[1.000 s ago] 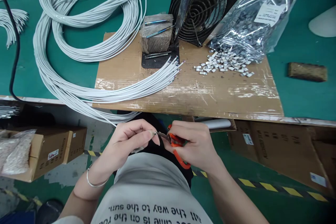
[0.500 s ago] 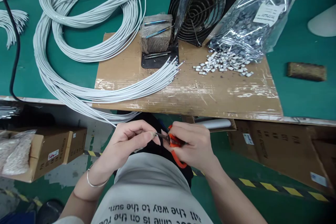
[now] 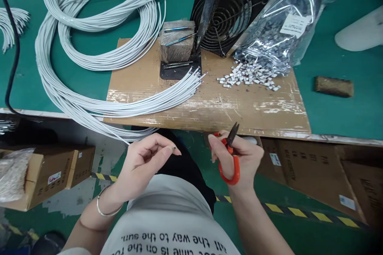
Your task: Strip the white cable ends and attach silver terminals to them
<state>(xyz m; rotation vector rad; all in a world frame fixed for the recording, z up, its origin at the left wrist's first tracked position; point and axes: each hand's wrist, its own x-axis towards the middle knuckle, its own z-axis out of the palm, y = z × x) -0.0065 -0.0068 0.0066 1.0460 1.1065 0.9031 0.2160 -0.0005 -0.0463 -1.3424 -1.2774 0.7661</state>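
Above my lap, my left hand is closed in a pinch, with a tiny dark tip showing at the thumb and forefinger. What it belongs to is hidden in the fingers. To the right, apart from it, my right hand holds small orange-handled scissors, their dark blades pointing up toward the table edge. A bundle of white cables curves across the table, its cut ends lying on a cardboard sheet. Part of this bundle hangs over the edge just behind my left hand.
Small white-and-metal pieces spill from a clear plastic bag. Left of them stand a black fan, a soldering iron and a grey block with thin metal tips. A brown bar lies right. Cardboard boxes stand below.
My right hand has moved right and up with the scissors, away from my left fingers, and the blades have turned upward. My left hand keeps its pinch in nearly the same place.
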